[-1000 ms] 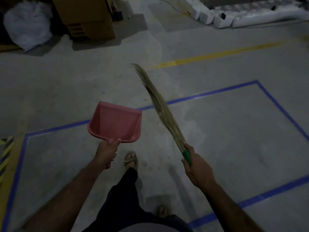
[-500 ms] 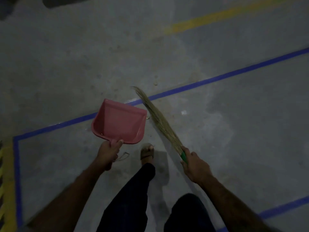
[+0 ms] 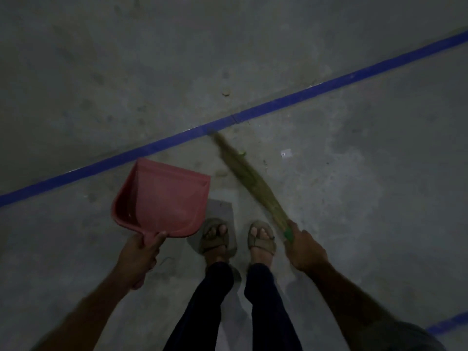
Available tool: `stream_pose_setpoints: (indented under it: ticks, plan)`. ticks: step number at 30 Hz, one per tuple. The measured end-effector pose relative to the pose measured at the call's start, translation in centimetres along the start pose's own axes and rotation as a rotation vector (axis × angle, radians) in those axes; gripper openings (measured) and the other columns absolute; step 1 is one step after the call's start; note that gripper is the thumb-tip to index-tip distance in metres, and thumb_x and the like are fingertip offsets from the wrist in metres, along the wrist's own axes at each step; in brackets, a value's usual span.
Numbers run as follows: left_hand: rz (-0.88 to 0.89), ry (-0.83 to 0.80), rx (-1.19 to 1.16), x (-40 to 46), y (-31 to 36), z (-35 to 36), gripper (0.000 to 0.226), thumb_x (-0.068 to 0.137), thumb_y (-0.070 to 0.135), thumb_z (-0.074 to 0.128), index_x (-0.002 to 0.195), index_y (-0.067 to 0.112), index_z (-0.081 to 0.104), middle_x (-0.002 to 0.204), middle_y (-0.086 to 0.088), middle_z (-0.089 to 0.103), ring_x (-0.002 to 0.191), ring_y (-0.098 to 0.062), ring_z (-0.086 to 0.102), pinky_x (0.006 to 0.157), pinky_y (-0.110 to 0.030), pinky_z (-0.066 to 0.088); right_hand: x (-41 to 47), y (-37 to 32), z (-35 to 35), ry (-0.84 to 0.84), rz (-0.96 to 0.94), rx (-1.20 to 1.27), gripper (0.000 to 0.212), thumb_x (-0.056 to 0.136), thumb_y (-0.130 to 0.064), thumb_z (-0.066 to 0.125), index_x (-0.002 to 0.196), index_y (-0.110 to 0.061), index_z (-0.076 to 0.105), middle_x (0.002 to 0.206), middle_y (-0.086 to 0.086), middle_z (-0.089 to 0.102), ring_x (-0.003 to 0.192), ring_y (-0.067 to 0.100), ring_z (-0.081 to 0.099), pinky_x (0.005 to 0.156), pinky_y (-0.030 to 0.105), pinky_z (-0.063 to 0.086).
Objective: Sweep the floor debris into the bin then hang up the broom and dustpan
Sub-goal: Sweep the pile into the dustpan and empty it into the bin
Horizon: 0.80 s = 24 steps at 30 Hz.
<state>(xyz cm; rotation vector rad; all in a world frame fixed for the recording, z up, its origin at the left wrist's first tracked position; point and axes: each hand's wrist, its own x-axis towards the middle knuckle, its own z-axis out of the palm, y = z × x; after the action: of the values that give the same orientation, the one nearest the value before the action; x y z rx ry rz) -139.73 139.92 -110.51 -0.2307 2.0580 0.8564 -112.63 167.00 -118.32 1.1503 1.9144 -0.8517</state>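
The left hand [image 3: 140,252], at lower left of the frame, has its fingers curled round the handle of a pink dustpan [image 3: 162,198], thumb laid along the top of the handle. The pan spreads upward from the hand toward the middle left, its open mouth pointing at a blue floor line [image 3: 291,98] that runs diagonally from the left edge up to the upper right corner.

At bottom centre stand two feet in tan sandals [image 3: 214,236], side by side, below dark trouser legs [image 3: 207,300].

Right of the feet, the right hand [image 3: 304,249] wraps round the green collar of a grass broom [image 3: 249,178]. The bristles slant up and left from that hand, blurred, with the tip touching or just short of the blue line near frame centre; which one I cannot tell.

Small scraps of debris [image 3: 286,153] lie on the grey concrete floor [image 3: 379,186] right of the bristles, one pale square among them, and another dark speck [image 3: 225,93] sits above the line.

At far lower right a second short blue stripe [image 3: 448,325] shows.
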Motion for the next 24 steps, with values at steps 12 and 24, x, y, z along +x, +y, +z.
stream_pose_setpoints:
  ticks: [12, 24]
  plan:
    - [0.014, -0.155, -0.016, 0.8, 5.4, 6.7, 0.026, 0.097, 0.023, 0.065, 0.079, 0.012, 0.049, 0.051, 0.003, 0.034, 0.037, -0.007, 0.029, 0.038, -0.017, 0.024, -9.8, 10.9, -1.9, 0.274, 0.012, 0.261, 0.062, 0.098, -0.041, 0.052, 0.153, -0.038, 0.024, 0.123, -0.013, 0.048, 0.105, 0.011, 0.054, 0.087, 0.038, 0.053]
    - [-0.01, -0.084, 0.015, 4.1, 1.9, 8.9, 0.028, 0.095, 0.02, 0.066, 0.073, 0.015, 0.05, 0.058, -0.003, 0.034, 0.041, -0.008, 0.029, 0.037, -0.017, 0.024, 2.1, 6.6, 4.5, 0.124, -0.041, 0.396, 0.069, 0.094, -0.046, 0.046, 0.156, -0.026, 0.024, 0.114, 0.008, 0.06, 0.1, 0.026, 0.062, 0.087, 0.042, 0.054]
